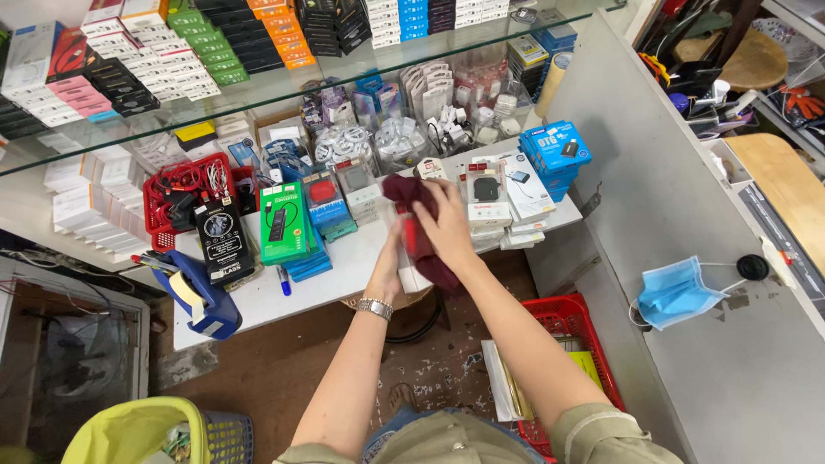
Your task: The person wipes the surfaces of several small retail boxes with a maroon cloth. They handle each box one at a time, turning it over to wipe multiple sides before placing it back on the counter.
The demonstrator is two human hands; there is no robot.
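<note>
Dark red cloth (411, 191) sits centre frame over the white shelf (258, 301), my right hand (449, 225) closed on it from above, pressing it to a small box my left hand (388, 268) grips steady beneath, fingers curled.

Soft matt maroon cloth (419, 225), glossy plastic-wrapped boxes (284, 222), smooth white desk (284, 296), clear glass shelf (361, 73), shiny metal watch (375, 307).
</note>
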